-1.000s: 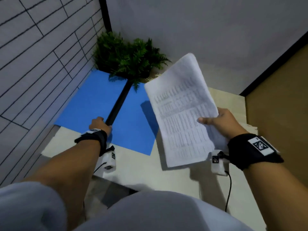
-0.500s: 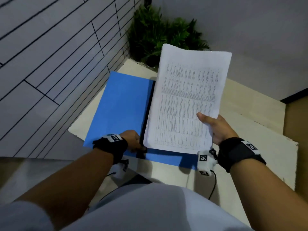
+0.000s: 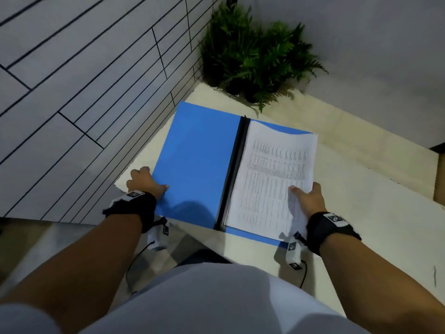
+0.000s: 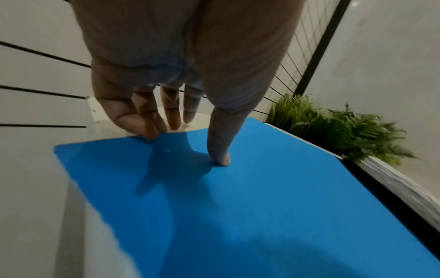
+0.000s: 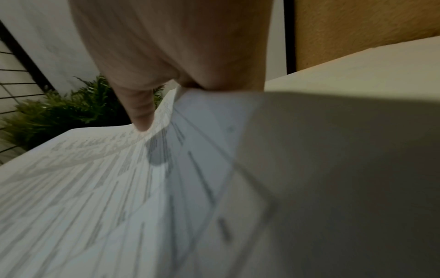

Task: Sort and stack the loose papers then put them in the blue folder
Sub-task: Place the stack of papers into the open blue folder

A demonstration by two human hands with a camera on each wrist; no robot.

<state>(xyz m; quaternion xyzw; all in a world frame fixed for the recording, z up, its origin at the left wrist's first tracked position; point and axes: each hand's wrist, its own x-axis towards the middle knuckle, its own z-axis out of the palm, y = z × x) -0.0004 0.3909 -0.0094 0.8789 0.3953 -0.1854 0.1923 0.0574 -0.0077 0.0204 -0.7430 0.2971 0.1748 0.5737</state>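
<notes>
The blue folder (image 3: 192,165) lies open on the pale table (image 3: 361,201), its black spine (image 3: 234,169) running down the middle. The stack of printed papers (image 3: 269,179) rests on the folder's right flap, beside the spine. My right hand (image 3: 307,198) pinches the stack's right edge, thumb (image 5: 140,116) on top and fingers hidden beneath. My left hand (image 3: 144,183) is at the outer edge of the left flap. Its thumb (image 4: 221,158) presses on the blue surface, and its straight fingers (image 4: 152,131) touch the flap's edge and the table.
A green fern plant (image 3: 255,56) stands in the far corner behind the folder. A tiled wall (image 3: 84,80) runs close along the left. The table's near-left corner (image 3: 118,186) lies beside my left hand. A raised ledge (image 3: 361,131) borders the back right.
My right hand has lowered the paper stack from the air onto the folder's right flap. My left hand has slid from the spine's near end to the left flap's outer edge.
</notes>
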